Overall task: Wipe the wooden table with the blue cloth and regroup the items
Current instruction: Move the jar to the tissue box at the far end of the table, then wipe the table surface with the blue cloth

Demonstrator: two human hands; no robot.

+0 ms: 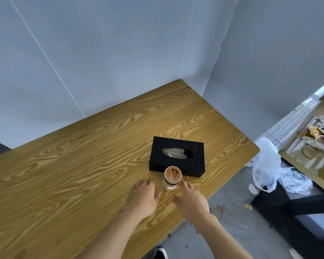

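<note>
A small wooden toothpick jar (172, 178) stands upright on the wooden table (82, 165), right in front of a black tissue box (178, 158) with white tissue showing in its slot. My left hand (145, 198) lies just left of the jar, palm down with fingers relaxed, holding nothing. My right hand (192, 199) hovers just right of the jar, fingers loosely spread toward it, apart from it or barely touching. No blue cloth is in view.
Grey walls close the table's far and right-rear sides. Beyond the table's right edge lie white plastic bags (266, 165) on the floor, a dark bench (292, 204) and another cluttered table (312, 146). A shoe (160, 254) shows at the bottom edge.
</note>
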